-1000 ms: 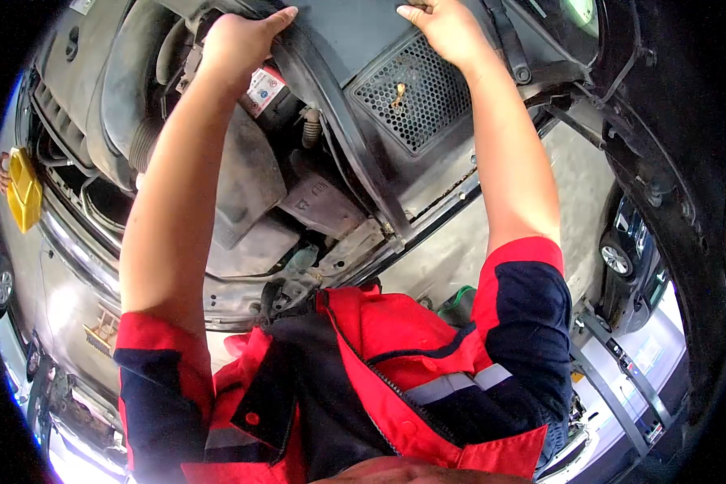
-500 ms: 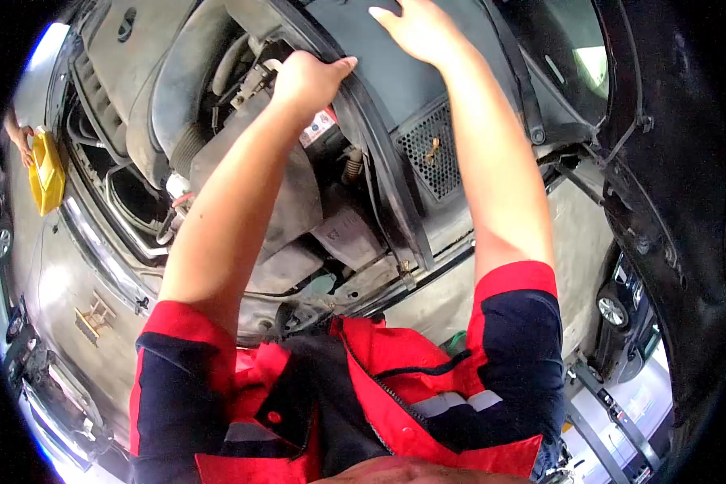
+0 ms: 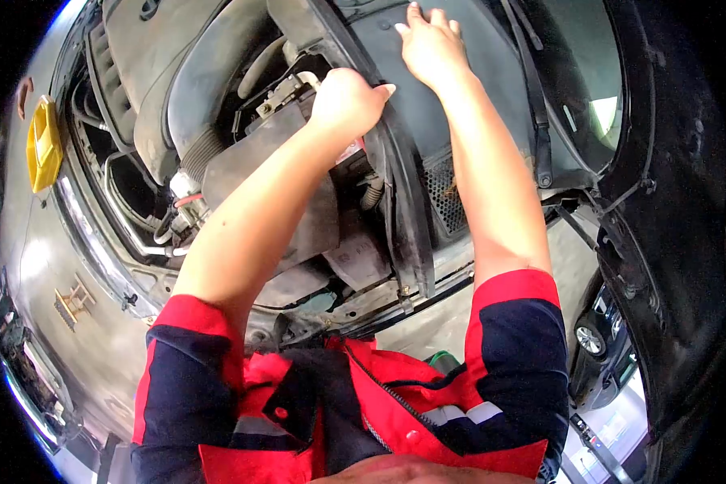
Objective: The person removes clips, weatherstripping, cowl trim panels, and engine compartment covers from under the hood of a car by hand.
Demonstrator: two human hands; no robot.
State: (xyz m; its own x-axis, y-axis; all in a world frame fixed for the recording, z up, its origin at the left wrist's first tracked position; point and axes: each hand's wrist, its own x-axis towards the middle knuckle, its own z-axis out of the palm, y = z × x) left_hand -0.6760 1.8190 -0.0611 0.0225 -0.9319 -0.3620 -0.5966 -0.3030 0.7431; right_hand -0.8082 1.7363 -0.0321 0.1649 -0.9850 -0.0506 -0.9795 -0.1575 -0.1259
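Observation:
In the head view my left hand (image 3: 347,105) is closed over the long black edge strip (image 3: 407,177) along the plastic cowl panel. Its thumb points right across the strip, and the curled fingers are mostly hidden behind the hand. To the right, my right hand (image 3: 436,52) reaches over the flat grey cowl panel (image 3: 407,105) with its fingers apart and slightly bent. Its fingertips appear to rest on the panel, near the top of the view. A honeycomb vent grille (image 3: 442,189) sits lower on that panel, partly behind my right forearm.
An engine cover (image 3: 157,36), a thick air intake duct (image 3: 198,81) and hoses fill the bay on the left. A wiper arm (image 3: 542,141) lies beside the windshield. The raised hood (image 3: 686,226) is at right. A yellow container (image 3: 43,145) stands at far left.
The view has shifted, so the engine bay sits further right. My left hand stays on the strip. My right hand's fingers now show bent over the panel. Another person's hand has left the yellow container.

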